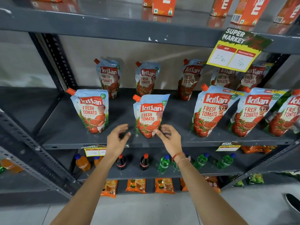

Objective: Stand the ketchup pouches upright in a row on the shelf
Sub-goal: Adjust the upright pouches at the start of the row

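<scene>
Several blue-and-red ketchup pouches with orange caps stand upright on the dark grey shelf [68, 137], in a front row and a back row. The front-middle pouch [150, 116] stands near the shelf's front edge. My right hand [169, 138] is at its lower right corner, thumb touching or almost touching the pouch, fingers spread. My left hand [117, 138] hovers just left of that pouch, fingers apart and holding nothing. Another front pouch [91, 111] stands to the left, and a larger pouch [209, 111] to the right.
A yellow price tag [235, 52] hangs from the shelf above, which carries orange juice cartons [163, 6]. The shelf below holds soft-drink bottles [144, 162]; orange packets [136, 185] lie lower still. A perforated steel upright [55, 62] frames the left side.
</scene>
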The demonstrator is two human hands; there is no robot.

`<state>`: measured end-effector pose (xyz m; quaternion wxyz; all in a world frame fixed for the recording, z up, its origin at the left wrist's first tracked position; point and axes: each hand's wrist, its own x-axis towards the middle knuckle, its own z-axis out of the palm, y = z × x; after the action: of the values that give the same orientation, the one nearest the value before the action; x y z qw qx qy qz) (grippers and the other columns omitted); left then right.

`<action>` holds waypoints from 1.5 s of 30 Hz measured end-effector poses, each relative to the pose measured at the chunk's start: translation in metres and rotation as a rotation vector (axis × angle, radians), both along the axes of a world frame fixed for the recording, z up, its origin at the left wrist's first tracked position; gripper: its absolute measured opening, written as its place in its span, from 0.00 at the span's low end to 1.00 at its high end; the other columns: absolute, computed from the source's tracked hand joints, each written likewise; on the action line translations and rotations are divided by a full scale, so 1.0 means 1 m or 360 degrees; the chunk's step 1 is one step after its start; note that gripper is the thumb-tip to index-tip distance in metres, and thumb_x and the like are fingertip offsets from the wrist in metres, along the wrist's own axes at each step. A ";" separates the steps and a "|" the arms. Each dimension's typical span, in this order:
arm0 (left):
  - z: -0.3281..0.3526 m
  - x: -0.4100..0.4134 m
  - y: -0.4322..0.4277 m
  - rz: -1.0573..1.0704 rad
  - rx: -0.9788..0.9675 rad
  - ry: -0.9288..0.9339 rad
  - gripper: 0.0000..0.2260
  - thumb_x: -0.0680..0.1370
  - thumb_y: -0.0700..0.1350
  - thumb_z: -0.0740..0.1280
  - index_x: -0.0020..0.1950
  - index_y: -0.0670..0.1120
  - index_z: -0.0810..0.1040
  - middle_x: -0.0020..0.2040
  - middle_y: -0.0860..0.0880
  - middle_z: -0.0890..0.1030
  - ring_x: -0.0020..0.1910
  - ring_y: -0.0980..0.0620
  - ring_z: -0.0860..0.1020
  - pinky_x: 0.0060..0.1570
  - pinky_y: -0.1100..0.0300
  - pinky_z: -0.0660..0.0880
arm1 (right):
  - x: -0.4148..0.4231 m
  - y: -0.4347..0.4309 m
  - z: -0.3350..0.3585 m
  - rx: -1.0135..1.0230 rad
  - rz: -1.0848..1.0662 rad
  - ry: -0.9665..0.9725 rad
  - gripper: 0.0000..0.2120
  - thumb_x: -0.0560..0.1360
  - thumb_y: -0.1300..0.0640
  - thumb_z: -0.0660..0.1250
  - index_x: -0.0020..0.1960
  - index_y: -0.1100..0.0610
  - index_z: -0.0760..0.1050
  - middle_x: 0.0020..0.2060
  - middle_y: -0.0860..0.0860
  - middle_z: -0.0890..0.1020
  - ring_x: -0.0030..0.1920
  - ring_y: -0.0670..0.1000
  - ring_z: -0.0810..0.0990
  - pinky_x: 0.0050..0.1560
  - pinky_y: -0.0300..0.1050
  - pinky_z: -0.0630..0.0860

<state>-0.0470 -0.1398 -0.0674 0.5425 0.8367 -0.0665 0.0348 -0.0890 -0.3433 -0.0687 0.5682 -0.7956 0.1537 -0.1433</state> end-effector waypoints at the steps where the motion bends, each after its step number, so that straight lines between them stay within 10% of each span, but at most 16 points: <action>1: 0.002 -0.004 0.009 0.0104 -0.0082 -0.0042 0.14 0.74 0.40 0.68 0.60 0.44 0.76 0.55 0.46 0.81 0.52 0.54 0.78 0.56 0.64 0.72 | -0.005 0.005 0.000 -0.0074 -0.0097 -0.0059 0.10 0.69 0.53 0.73 0.47 0.53 0.76 0.45 0.53 0.82 0.47 0.50 0.80 0.50 0.41 0.77; 4: 0.011 -0.011 0.042 0.0466 -0.0299 -0.0187 0.10 0.74 0.39 0.68 0.55 0.41 0.77 0.49 0.46 0.81 0.47 0.53 0.78 0.47 0.75 0.74 | -0.012 0.025 0.009 -0.0236 -0.0111 -0.0160 0.05 0.71 0.51 0.71 0.41 0.50 0.76 0.37 0.49 0.82 0.40 0.48 0.81 0.40 0.34 0.76; 8: 0.007 0.006 0.096 0.0789 -0.0276 -0.0175 0.14 0.73 0.42 0.69 0.58 0.42 0.75 0.54 0.42 0.80 0.51 0.50 0.77 0.54 0.58 0.74 | 0.006 0.068 0.032 -0.0441 0.0504 -0.0042 0.10 0.72 0.50 0.70 0.49 0.56 0.78 0.39 0.49 0.83 0.42 0.48 0.81 0.48 0.43 0.80; 12: -0.010 0.028 0.129 0.0512 0.0305 0.0091 0.24 0.73 0.46 0.70 0.67 0.43 0.69 0.64 0.40 0.75 0.63 0.43 0.73 0.62 0.50 0.70 | 0.047 0.114 0.033 -0.0763 0.1053 0.0393 0.35 0.72 0.47 0.69 0.73 0.56 0.59 0.64 0.59 0.74 0.64 0.56 0.73 0.65 0.53 0.71; 16: -0.002 0.044 0.128 0.0109 0.0080 0.0093 0.31 0.73 0.39 0.69 0.72 0.41 0.59 0.70 0.40 0.69 0.69 0.44 0.68 0.65 0.55 0.65 | 0.082 0.145 0.027 -0.0546 0.0960 0.0371 0.43 0.69 0.47 0.73 0.75 0.56 0.53 0.71 0.59 0.65 0.71 0.58 0.65 0.71 0.56 0.65; 26: 0.001 0.048 0.129 0.0036 0.0001 0.0335 0.26 0.76 0.43 0.66 0.72 0.43 0.61 0.68 0.42 0.71 0.68 0.45 0.69 0.63 0.56 0.65 | 0.083 0.155 0.019 -0.0171 0.0855 0.0216 0.22 0.73 0.57 0.69 0.63 0.62 0.67 0.56 0.59 0.78 0.55 0.52 0.76 0.51 0.41 0.74; 45: 0.008 0.009 0.105 0.0334 0.0066 0.0267 0.23 0.76 0.45 0.66 0.70 0.42 0.67 0.66 0.43 0.75 0.66 0.45 0.72 0.64 0.54 0.68 | 0.058 0.143 0.014 -0.0283 0.0708 0.0205 0.22 0.73 0.56 0.69 0.64 0.63 0.70 0.58 0.61 0.78 0.57 0.56 0.77 0.58 0.45 0.74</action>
<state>-0.0378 -0.0346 -0.0594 0.5222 0.8500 0.0661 0.0199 -0.0307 -0.2002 -0.0551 0.5025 -0.8643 -0.0025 0.0234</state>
